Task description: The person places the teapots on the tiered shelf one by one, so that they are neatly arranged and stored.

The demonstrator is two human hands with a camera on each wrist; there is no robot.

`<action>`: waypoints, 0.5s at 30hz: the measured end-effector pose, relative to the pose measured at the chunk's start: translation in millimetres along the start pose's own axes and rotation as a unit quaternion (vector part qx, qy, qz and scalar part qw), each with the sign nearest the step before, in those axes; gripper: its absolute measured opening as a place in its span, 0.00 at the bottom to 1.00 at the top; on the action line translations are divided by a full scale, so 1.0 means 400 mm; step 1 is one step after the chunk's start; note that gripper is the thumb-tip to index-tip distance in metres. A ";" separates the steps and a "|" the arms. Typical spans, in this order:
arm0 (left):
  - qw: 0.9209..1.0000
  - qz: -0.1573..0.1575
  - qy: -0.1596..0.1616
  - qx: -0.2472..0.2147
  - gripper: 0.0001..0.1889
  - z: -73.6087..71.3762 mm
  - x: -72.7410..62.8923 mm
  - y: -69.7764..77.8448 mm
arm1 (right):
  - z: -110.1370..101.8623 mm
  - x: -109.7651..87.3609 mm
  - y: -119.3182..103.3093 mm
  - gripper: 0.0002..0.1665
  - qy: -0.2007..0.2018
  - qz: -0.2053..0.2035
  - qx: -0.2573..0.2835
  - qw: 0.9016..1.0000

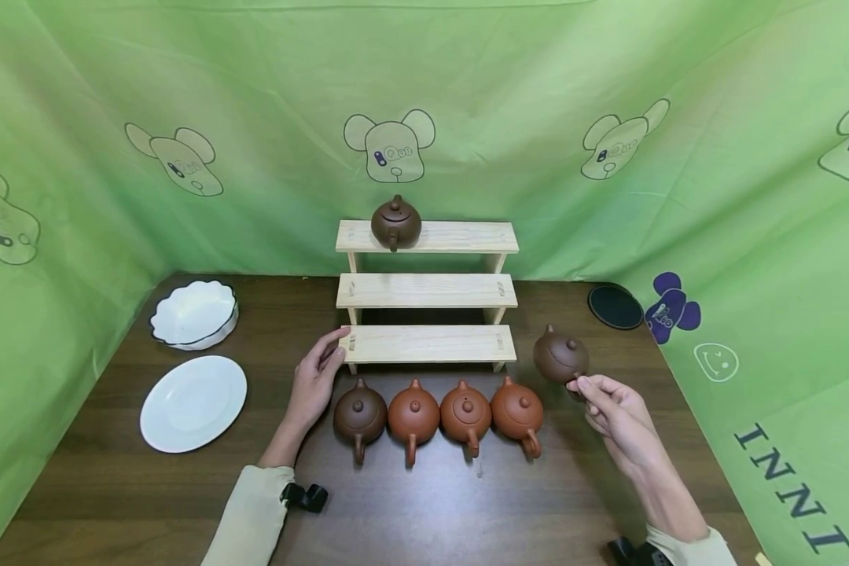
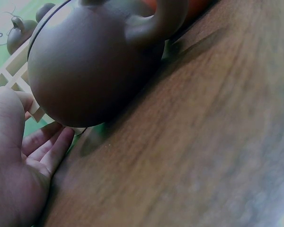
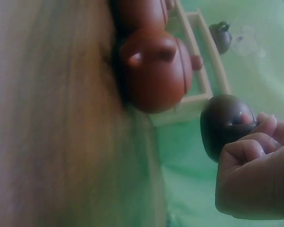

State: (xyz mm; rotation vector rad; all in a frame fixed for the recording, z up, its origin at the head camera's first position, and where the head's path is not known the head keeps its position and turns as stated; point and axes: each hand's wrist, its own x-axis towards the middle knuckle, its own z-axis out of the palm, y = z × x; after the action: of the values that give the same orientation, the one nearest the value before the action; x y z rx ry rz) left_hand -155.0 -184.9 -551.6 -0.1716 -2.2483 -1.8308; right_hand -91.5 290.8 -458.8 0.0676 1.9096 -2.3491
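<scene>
My right hand (image 1: pixel 626 424) pinches the handle of a dark brown teapot (image 1: pixel 560 358), to the right of a three-step wooden stand (image 1: pixel 428 343). The right wrist view shows this teapot raised off the table, its handle between thumb and fingers. At the stand's lowest step, my left hand (image 1: pixel 311 385) touches the left end with its fingertips. Along the stand's front is a row of teapots: a dark brown teapot (image 1: pixel 359 413) at the left, then three reddish ones, a first (image 1: pixel 413 413), a second (image 1: pixel 464 413) and a third (image 1: pixel 517 409). Another dark teapot (image 1: pixel 396 224) sits on the top step.
On the left of the table lie a white scalloped bowl (image 1: pixel 194 314) and a white oval plate (image 1: pixel 193 405). A black round coaster (image 1: pixel 615 306) is at the back right. Green printed cloth (image 1: pixel 276 157) encloses the back and sides.
</scene>
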 end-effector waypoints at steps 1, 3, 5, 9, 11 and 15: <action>1.000 -0.004 0.002 -0.001 0.20 0.001 -0.001 0.006 | 0.007 0.002 -0.003 0.21 0.001 -0.004 -0.003 1.000; 1.000 -0.007 0.003 -0.005 0.20 0.003 -0.002 0.012 | 0.022 0.005 -0.009 0.21 0.003 -0.011 -0.009 1.000; 1.000 -0.008 0.005 0.000 0.20 0.005 -0.002 0.008 | 0.035 0.008 -0.014 0.20 0.004 -0.019 -0.015 1.000; 1.000 0.006 -0.002 -0.002 0.20 0.004 -0.001 0.002 | 0.058 0.014 -0.025 0.20 0.012 -0.032 -0.034 0.999; 1.000 0.000 0.000 0.003 0.20 0.002 0.000 -0.004 | 0.070 0.018 -0.032 0.19 0.014 -0.037 -0.042 0.998; 1.000 -0.016 -0.007 0.004 0.20 -0.004 0.007 -0.031 | 0.091 0.030 -0.045 0.17 0.013 -0.043 -0.051 0.998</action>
State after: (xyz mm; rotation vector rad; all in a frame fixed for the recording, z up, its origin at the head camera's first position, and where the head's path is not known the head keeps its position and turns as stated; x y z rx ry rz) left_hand -160.4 -189.4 -562.4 -0.1482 -2.2809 -1.8406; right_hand -104.1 258.1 -435.2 0.0090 2.0822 -2.3087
